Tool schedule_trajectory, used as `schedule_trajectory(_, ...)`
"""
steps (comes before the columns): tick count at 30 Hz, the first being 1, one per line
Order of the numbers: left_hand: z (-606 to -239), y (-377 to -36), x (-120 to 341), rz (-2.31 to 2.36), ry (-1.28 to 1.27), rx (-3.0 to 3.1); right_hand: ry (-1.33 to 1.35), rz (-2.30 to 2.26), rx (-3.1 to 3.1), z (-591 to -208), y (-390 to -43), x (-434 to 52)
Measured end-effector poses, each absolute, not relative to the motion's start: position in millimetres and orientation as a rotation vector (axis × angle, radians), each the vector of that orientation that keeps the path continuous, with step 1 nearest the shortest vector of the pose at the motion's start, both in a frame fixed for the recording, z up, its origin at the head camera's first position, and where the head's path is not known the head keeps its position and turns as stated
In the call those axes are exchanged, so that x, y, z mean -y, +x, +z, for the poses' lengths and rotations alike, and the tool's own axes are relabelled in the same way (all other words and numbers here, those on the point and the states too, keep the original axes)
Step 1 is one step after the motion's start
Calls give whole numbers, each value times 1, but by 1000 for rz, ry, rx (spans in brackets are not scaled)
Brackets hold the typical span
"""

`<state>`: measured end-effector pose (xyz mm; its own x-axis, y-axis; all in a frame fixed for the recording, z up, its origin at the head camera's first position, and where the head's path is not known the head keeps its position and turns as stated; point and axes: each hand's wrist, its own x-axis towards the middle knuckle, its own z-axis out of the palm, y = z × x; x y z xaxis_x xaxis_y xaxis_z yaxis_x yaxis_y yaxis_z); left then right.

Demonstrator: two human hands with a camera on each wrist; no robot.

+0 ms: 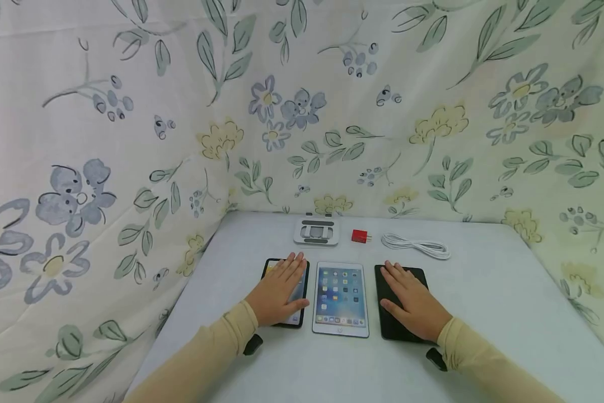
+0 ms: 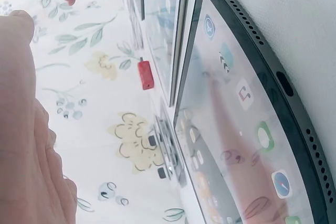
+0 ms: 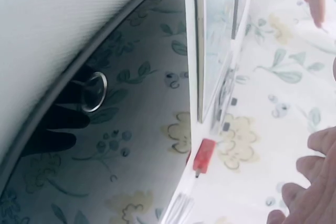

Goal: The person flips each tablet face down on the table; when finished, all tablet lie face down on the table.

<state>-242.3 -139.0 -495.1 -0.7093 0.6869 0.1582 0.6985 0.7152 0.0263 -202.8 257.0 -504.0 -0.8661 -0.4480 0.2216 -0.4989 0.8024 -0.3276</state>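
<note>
Three tablets lie side by side on a pale table (image 1: pixel 483 302). My left hand (image 1: pixel 280 288) rests flat, fingers straight, on the left one, a black tablet (image 1: pixel 293 320) with a lit icon screen (image 2: pixel 247 129). The white tablet (image 1: pixel 341 299) in the middle is lit and untouched. With spread fingers, my right hand (image 1: pixel 408 299) lies flat on the right-hand dark tablet (image 1: pixel 393 327). That tablet's glossy surface (image 3: pixel 121 145) mirrors the floral cloth and shows a round lens ring (image 3: pixel 93 92). Part of my left palm (image 2: pixel 26 129) fills that wrist view's left side.
Behind the tablets sit a folded silver stand (image 1: pixel 315 230), a small red charger plug (image 1: pixel 360 236) and a coiled white cable (image 1: pixel 415 246). Floral cloth (image 1: pixel 130 140) walls off the table at the back and both sides. Bare tabletop lies to the right and toward me.
</note>
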Motion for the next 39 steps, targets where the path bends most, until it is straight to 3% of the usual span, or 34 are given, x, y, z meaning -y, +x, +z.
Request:
schedule_trajectory(24, -496, -245, 143, -157, -1136, 2760, 757, 579, 2896, -504, -206, -251)
schedule_trajectory(39, -503, -240, 170, -186, -1025, 2867, 866, 623, 2894, -502, -216, -206)
